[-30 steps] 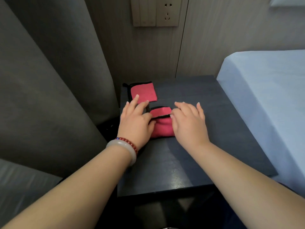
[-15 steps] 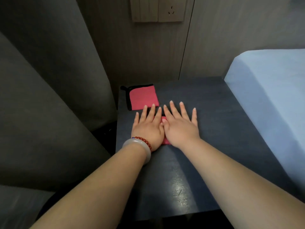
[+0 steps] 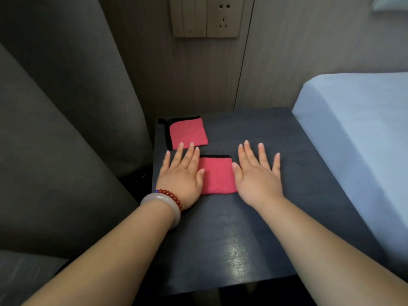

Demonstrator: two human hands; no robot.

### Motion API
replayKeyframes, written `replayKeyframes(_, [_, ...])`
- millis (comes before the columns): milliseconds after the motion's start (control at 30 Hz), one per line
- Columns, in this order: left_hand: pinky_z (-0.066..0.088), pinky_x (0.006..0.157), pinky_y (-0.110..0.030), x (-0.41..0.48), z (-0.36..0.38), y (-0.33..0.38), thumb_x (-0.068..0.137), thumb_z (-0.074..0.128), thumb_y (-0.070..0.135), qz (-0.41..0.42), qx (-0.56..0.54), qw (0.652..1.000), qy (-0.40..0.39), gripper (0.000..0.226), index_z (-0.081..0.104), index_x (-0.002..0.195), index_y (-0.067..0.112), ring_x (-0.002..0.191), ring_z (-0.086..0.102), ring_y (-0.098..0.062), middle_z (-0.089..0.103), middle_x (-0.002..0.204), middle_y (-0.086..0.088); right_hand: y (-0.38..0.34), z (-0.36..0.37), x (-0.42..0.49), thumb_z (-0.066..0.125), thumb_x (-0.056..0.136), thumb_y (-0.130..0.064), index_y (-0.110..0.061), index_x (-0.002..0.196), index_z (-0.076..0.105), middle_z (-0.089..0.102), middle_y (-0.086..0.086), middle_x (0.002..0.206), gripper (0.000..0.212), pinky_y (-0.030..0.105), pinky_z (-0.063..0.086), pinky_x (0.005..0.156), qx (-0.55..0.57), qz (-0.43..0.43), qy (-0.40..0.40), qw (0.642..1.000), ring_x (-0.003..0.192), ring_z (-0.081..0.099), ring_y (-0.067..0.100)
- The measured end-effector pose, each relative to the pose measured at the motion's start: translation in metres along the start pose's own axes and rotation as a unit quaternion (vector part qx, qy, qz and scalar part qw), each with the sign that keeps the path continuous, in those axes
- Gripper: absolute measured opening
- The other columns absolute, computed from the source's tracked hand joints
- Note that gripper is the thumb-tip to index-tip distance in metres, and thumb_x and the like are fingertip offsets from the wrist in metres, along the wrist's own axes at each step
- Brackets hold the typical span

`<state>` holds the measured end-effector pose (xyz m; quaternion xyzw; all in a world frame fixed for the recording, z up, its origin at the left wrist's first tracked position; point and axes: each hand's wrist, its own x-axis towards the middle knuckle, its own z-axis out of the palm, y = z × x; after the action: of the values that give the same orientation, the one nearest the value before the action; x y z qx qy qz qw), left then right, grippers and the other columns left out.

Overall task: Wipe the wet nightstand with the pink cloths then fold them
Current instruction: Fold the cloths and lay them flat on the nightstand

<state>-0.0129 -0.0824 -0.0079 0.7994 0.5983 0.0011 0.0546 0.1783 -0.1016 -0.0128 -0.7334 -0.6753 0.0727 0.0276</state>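
Observation:
Two folded pink cloths with black trim lie on the dark nightstand [image 3: 287,173]. The far cloth [image 3: 188,134] sits at the back left corner. The near cloth [image 3: 217,175] lies flat just in front of it. My left hand [image 3: 182,173] lies flat with straight fingers on the near cloth's left edge, its fingertips reaching the far cloth's front edge. My right hand [image 3: 257,175] lies flat on the tabletop against the near cloth's right edge, fingers spread.
A bed with a pale blue sheet [image 3: 357,138] borders the nightstand on the right. Grey curtain folds [image 3: 66,107] hang at the left. A wall socket panel [image 3: 205,16] is above. A glossy patch [image 3: 238,250] shines near the nightstand's front edge.
Both hands were pressed together on top of the near cloth; they have slid apart to its left and right sides, uncovering the flat folded square.

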Motion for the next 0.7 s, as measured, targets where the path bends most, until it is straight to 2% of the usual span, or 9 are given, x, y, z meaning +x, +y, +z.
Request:
replayKeyframes(67, [-0.013,0.117,-0.043,-0.004,0.001,0.002,0.100,0.012,0.045,0.030,-0.010,0.999,0.011,0.060,-0.003,0.153,0.022,0.146,-0.016,-0.016,-0.009,0.161,0.007,0.003,0.000,-0.011,0.006,0.099,-0.050,-0.027,0.155,-0.003,-0.010,-0.014,0.162,0.061,0.049,-0.018,0.116,0.007,-0.039,0.022,0.999,0.148,-0.016,0.015])
replayKeyframes(167, [-0.013,0.117,-0.043,-0.008,0.011,0.006,0.099,0.011,0.048,0.048,-0.026,0.998,-0.039,0.060,-0.006,0.153,0.026,0.145,-0.017,-0.014,-0.013,0.160,0.008,-0.005,0.009,-0.028,-0.001,0.095,-0.054,-0.030,0.155,-0.005,-0.007,-0.016,0.162,0.065,0.046,-0.020,0.115,-0.013,-0.121,-0.012,0.992,0.148,-0.015,0.012])
replayKeyframes(300, [-0.012,0.117,-0.045,-0.007,0.009,0.004,0.099,0.011,0.049,0.032,-0.017,0.998,-0.053,0.061,-0.004,0.153,0.026,0.145,-0.018,-0.014,-0.012,0.160,0.008,-0.003,0.002,-0.026,0.009,0.099,-0.053,-0.028,0.155,0.000,-0.005,-0.016,0.162,0.062,0.049,-0.021,0.115,-0.028,-0.117,-0.035,0.992,0.148,-0.015,0.012])
replayKeyframes(433, [-0.002,0.119,-0.044,-0.013,0.001,-0.013,0.099,0.027,0.035,-0.050,-0.035,0.997,0.042,0.057,0.014,0.153,0.022,0.148,-0.003,-0.018,0.006,0.162,0.003,-0.018,-0.010,-0.023,0.021,0.101,-0.047,-0.018,0.156,0.010,0.006,-0.005,0.164,0.062,0.044,-0.014,0.118,0.021,-0.085,0.034,0.996,0.149,-0.006,0.013])
replayKeyframes(500, [0.000,0.119,-0.043,-0.014,0.000,-0.021,0.098,0.031,0.029,-0.077,-0.037,0.996,0.041,0.056,0.019,0.152,0.023,0.148,-0.001,-0.021,0.008,0.162,0.000,-0.038,-0.006,-0.019,0.026,0.102,-0.044,-0.018,0.155,0.014,0.011,-0.001,0.163,0.061,0.042,-0.010,0.119,0.049,-0.089,0.054,0.993,0.150,-0.001,0.016])
replayKeyframes(600, [0.001,0.119,-0.042,-0.009,-0.005,-0.024,0.098,0.030,0.026,-0.088,-0.051,0.994,0.035,0.053,0.024,0.151,0.024,0.148,0.000,-0.021,0.010,0.161,-0.001,-0.066,0.007,-0.011,0.020,0.101,-0.049,-0.032,0.155,0.008,0.001,-0.001,0.164,0.058,0.045,-0.008,0.120,0.057,-0.109,0.013,0.992,0.150,-0.008,0.020])
replayKeyframes(700, [0.002,0.120,-0.042,-0.005,-0.012,-0.025,0.099,0.030,0.026,-0.094,-0.062,0.992,0.052,0.051,0.025,0.150,0.024,0.148,0.002,-0.021,0.012,0.161,-0.002,-0.070,0.019,-0.007,0.012,0.100,-0.054,-0.045,0.152,-0.001,-0.009,-0.006,0.163,0.055,0.050,-0.008,0.118,0.046,-0.093,-0.039,0.994,0.148,-0.016,0.019])
